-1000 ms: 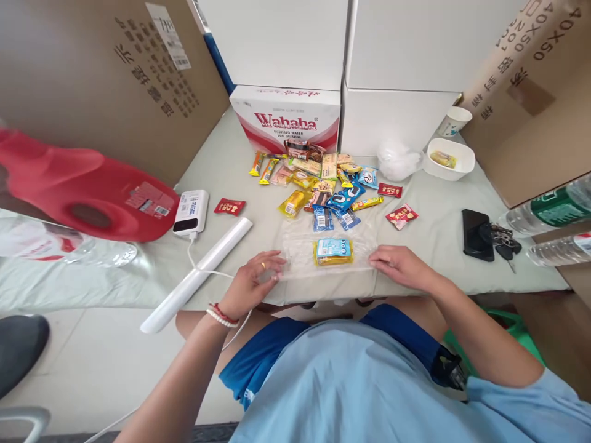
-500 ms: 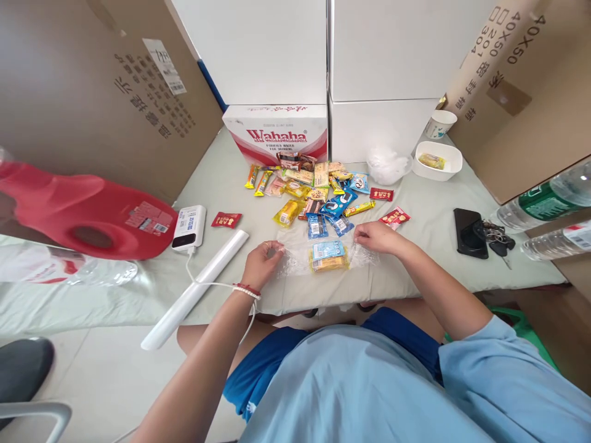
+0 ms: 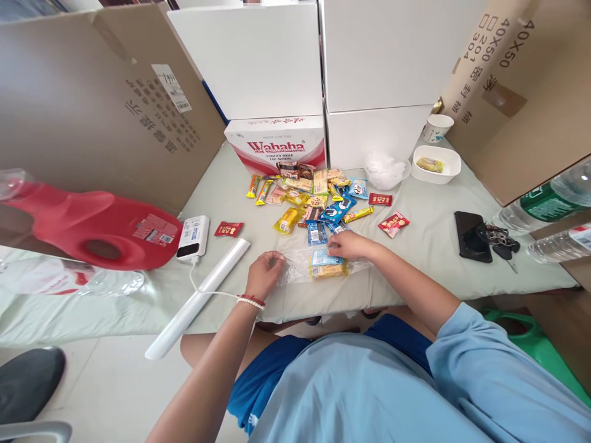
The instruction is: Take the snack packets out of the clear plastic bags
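Note:
A sheet of clear plastic film (image 3: pixel 295 268) lies near the table's front edge. On it rest a light blue snack packet (image 3: pixel 319 258) and, just in front, a yellow-wrapped snack (image 3: pixel 329 271). My left hand (image 3: pixel 266 272) pinches the film's left edge between thumb and fingers. My right hand (image 3: pixel 349 246) is closed at the right end of the blue packet, its fingertips over the film's right side; the film at the fingertips is hard to make out. Dark blue snack packets (image 3: pixel 316 233) lie just behind the right fingers.
Several more wrapped snacks (image 3: pixel 289 220) are heaped before a Wahaha carton (image 3: pixel 277 147). A crumpled plastic bag (image 3: pixel 386 170) and white tub (image 3: pixel 436 175) stand back right. A white tube (image 3: pixel 198 298), power bank (image 3: pixel 192 237) and red jug (image 3: pixel 106 227) are left; a phone (image 3: pixel 471 237) is right.
My right hand has moved left from the film's right edge to above the blue packet. The left hand stays at the film's left edge. The view has tilted slightly.

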